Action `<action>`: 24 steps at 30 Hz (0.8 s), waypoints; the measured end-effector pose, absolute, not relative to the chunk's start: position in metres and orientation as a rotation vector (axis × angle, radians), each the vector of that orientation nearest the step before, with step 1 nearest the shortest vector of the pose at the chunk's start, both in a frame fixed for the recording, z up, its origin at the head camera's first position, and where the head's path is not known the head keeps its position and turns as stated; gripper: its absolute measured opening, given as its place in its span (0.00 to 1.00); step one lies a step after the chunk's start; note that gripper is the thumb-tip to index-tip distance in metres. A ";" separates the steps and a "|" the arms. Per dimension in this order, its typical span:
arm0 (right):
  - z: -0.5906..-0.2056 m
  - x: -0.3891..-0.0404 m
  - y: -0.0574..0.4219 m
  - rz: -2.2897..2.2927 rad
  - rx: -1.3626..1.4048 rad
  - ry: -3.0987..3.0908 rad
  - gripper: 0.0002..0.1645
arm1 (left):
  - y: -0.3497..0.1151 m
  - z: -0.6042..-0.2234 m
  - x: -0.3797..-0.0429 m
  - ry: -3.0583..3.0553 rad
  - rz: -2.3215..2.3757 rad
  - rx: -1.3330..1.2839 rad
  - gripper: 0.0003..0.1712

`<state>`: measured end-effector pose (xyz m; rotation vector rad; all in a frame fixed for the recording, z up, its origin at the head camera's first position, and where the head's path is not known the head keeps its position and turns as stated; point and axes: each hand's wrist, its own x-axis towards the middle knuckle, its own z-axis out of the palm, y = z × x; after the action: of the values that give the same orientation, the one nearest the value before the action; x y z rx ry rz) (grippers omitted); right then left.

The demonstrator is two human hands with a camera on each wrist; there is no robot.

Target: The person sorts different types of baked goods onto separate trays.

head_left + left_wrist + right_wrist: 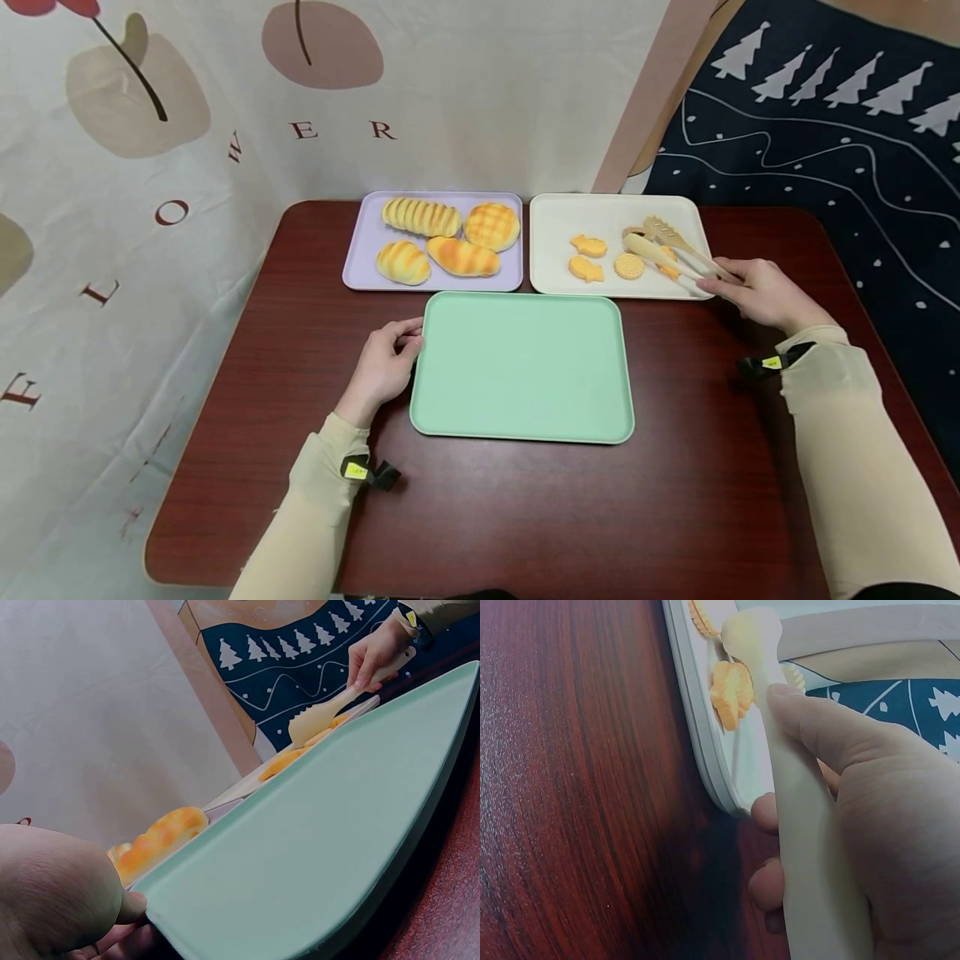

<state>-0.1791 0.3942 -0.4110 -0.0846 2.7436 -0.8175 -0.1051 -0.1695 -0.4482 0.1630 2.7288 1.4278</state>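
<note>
My left hand (381,367) holds the left edge of an empty green tray (522,367); in the left wrist view the thumb (132,906) lies against the tray's rim. At the far right, my right hand (771,295) grips beige serving tongs (658,256) by the handle end, their arms spread apart over the white tray (555,218). On that tray lie two fish-shaped biscuits, one (589,245) behind the other (585,269), and a round biscuit (628,266). Another orange biscuit (733,694) sits beneath the tongs, partly hidden in the head view.
A purple tray (362,260) stands left of the white one with several breads, among them a ridged loaf (422,217) and a round bun (492,227). All three trays rest on a dark red-brown table (525,508). Printed cloths (480,100) hang behind it.
</note>
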 end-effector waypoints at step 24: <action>-0.406 -0.171 0.393 -0.840 -0.039 2.737 0.51 | -0.169 -0.448 -0.106 2.720 1.426 0.144 0.19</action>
<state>-0.1714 0.3929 -0.4059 -0.0385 2.7370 -0.8399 -0.1057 -0.1692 -0.4477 0.1441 2.7198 1.4263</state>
